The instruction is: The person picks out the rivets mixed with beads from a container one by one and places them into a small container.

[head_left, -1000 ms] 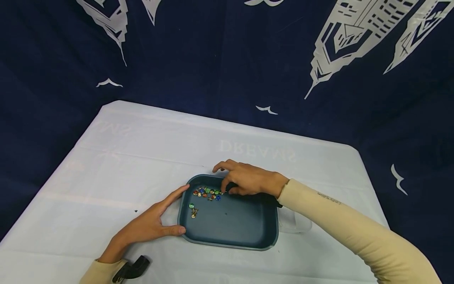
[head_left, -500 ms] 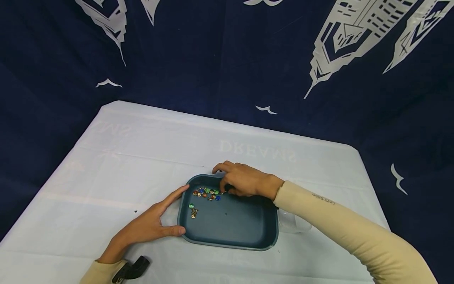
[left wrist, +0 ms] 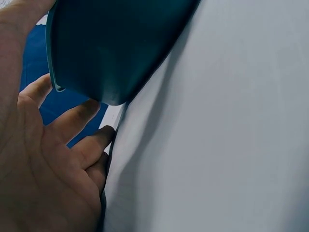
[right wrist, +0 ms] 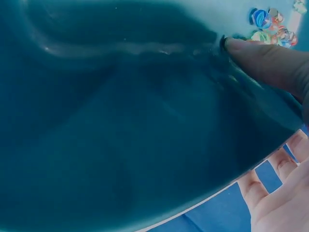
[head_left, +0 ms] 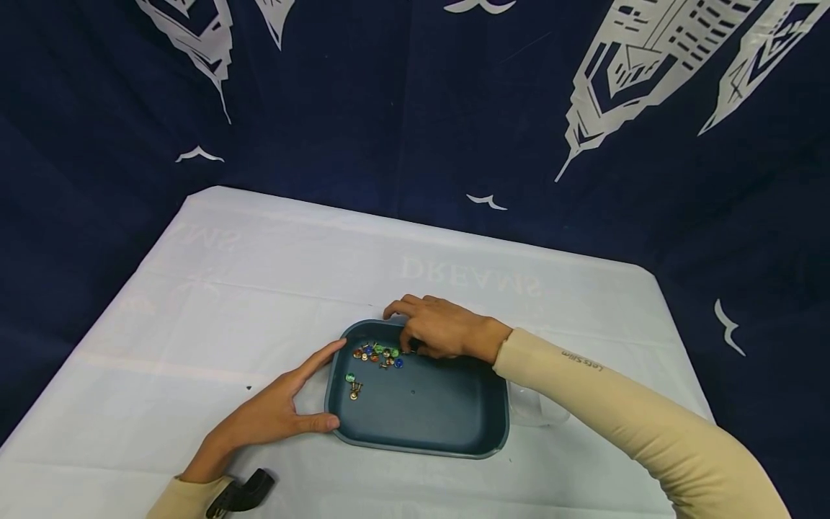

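Right hand [head_left: 437, 327]: slid slightly left, centre frame — half-curled, can't tell what's held
Left hand [head_left: 269, 409]: spread wide, touching tray [head_left: 441, 414]
Tacks [head_left: 387, 352]: layout unchanged — no progress visible

Reads "Lets Slim" in small dark letters [head_left: 582, 361] along the beige sleeve [head_left: 635, 407]; shows "DREAMS", faint and flipped, on the white tabletop [head_left: 292, 249], plus a partial "MS" farther left.
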A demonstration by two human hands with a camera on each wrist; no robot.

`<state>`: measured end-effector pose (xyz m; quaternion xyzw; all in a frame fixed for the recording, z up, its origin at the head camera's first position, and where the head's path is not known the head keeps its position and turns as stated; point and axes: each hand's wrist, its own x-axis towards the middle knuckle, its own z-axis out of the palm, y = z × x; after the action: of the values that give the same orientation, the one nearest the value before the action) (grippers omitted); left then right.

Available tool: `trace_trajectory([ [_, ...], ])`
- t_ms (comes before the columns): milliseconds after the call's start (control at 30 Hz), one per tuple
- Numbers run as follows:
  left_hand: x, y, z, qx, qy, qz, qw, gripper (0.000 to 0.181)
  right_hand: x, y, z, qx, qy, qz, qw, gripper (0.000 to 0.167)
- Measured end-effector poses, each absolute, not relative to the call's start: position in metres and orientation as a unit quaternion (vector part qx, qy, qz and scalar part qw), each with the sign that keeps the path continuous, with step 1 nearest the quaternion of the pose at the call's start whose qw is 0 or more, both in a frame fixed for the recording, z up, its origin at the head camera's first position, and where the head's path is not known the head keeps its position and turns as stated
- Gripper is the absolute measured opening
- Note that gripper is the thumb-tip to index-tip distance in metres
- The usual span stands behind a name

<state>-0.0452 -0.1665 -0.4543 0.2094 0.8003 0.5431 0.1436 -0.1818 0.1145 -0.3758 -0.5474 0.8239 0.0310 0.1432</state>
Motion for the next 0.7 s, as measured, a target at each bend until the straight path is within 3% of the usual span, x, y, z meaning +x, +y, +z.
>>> trace_trajectory([
  [700,-0.0456,-0.1669,-0.4554,0.207,0.801,0.544,0.143,0.1,-0.1835,0.1141,-0.385,-0.549,0.823,0.041,0.141,0.015],
])
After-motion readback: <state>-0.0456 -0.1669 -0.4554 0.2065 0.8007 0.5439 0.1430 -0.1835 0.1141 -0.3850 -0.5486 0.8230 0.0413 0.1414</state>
